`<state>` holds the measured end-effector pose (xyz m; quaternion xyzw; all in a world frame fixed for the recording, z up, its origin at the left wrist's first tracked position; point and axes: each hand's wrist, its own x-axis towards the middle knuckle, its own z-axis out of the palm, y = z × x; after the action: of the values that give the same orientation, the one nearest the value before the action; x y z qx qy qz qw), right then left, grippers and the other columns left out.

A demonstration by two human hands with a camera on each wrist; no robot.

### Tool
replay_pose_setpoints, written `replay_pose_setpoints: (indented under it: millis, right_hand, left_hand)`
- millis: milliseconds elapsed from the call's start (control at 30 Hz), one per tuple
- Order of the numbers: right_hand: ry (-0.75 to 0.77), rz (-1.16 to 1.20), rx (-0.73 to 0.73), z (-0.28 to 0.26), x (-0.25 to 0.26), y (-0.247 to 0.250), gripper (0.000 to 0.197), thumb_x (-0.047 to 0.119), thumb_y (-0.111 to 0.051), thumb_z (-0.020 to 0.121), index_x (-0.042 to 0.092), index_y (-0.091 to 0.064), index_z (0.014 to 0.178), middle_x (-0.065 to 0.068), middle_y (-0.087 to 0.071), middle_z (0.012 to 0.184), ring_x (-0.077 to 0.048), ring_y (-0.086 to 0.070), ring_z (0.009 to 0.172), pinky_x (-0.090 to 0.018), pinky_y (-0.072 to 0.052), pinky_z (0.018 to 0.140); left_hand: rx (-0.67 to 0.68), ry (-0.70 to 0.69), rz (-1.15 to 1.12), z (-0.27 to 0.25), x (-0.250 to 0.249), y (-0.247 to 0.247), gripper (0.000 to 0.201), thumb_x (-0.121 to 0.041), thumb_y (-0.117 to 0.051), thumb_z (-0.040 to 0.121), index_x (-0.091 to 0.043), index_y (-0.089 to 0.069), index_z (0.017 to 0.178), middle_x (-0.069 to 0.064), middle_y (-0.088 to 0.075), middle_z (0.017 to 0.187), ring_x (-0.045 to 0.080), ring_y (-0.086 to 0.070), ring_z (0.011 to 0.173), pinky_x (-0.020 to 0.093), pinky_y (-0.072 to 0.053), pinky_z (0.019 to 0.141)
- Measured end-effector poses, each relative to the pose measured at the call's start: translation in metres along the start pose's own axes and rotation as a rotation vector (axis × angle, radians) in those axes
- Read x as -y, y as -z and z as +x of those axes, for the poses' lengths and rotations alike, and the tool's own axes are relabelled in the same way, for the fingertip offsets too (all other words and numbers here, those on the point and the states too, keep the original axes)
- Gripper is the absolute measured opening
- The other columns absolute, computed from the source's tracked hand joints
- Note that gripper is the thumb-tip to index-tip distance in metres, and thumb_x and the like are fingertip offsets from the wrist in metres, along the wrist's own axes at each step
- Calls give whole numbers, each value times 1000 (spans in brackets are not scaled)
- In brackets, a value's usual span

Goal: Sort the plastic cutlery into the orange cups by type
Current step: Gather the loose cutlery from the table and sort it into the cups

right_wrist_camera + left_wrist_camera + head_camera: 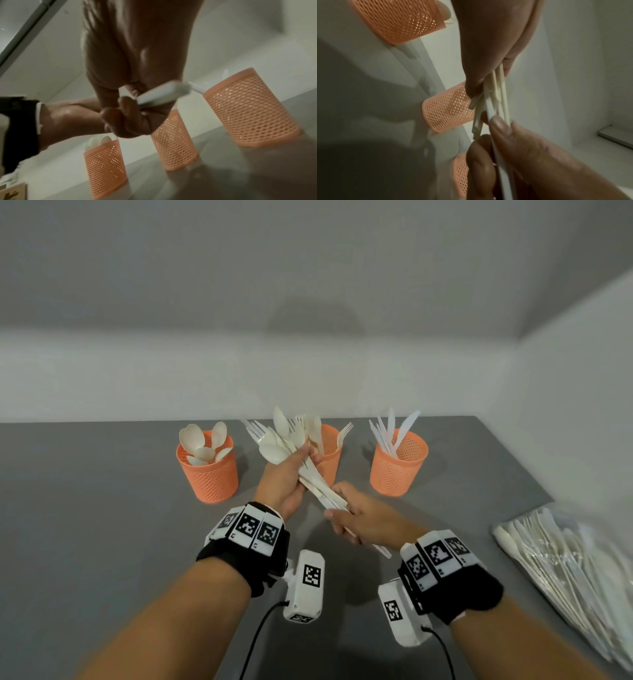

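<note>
Three orange mesh cups stand in a row at the back of the grey table: the left cup [209, 470] holds spoons, the middle cup [329, 455] holds forks, the right cup [399, 462] holds knives. My left hand [286, 477] grips a mixed bundle of white cutlery [294, 446] in front of the middle cup, spoon and fork heads fanning upward. My right hand [359, 518] pinches one white handle [368, 542] at the lower end of that bundle; its head is hidden among the others. In the left wrist view the right hand's fingers [501, 125] close on the handles [496, 94].
A clear plastic bag of more white cutlery [565, 563] lies at the table's right edge. White walls close the table at the back and right. The grey table [102, 508] stretches left and front of the cups.
</note>
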<state>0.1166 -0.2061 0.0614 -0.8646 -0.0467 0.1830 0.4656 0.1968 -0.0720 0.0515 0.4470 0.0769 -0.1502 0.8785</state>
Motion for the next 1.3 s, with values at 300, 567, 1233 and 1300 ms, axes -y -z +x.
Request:
replay_pose_setpoints:
  millis: [300,567,1233,1300]
  right_hand:
    - [-158,-105,114,-24,-39,40,8,19,-40,99,17,-48,100,4,-43,69,-6,-38,57,-16,-34,52]
    - [-99,-41,-261,-15,-46,56,30,38,-59,87,8,-63,86,1,-53,70,-10,-49,64,-19,-39,63]
    - [130,598,-219,33,45,55,20,24,-48,97,14,-59,84,-3,-43,61,-8,-35,42,-19,-34,41]
    - [166,701,-341,36,46,70,24,22,-41,100,12,-55,83,-2,-46,68,-11,-38,51,-20,-38,49]
  left_hand:
    - [16,-51,-72,18,-14,22,16,-15,-47,97,-6,-57,89,5,-61,77,20,-56,83,49,-35,109]
    - [191,-114,38,5,-9,20,8,-9,-48,95,-8,-56,91,-1,-57,63,8,-57,57,22,-53,60]
    - [744,148,583,-33,5,12,33,-8,-56,78,-12,-55,111,-8,-53,51,3,-43,42,18,-42,49]
    - [727,151,605,-31,6,15,34,-10,-58,78,-12,-56,111,-9,-50,52,4,-42,43,18,-40,48]
